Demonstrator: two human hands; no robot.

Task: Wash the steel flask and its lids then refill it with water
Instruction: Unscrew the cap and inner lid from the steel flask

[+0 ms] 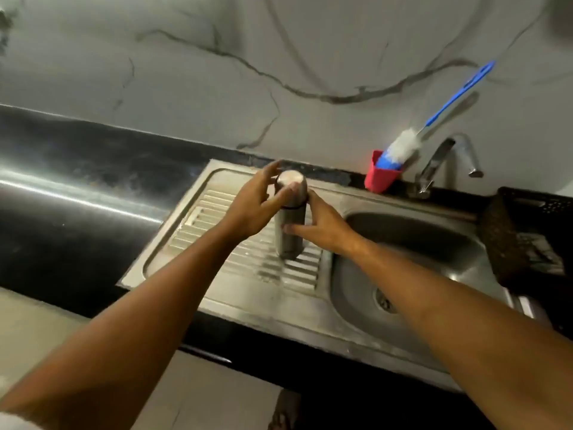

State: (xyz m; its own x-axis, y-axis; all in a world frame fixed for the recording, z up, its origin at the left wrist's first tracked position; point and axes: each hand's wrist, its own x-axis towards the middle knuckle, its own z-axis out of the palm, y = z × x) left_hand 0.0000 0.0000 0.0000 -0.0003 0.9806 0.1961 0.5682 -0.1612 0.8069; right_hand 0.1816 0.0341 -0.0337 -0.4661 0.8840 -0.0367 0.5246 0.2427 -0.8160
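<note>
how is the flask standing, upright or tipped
Upright: the steel flask stands with its base on the ribbed drainboard, its cap on top.

Flask (290, 234) partly hidden by left hand (251, 206), basket (502, 231) cut off right

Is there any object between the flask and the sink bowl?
Nothing visible. The flask, held by the left hand at its lid and the right hand at its body, stands on the drainboard directly beside the sink bowl.
</note>
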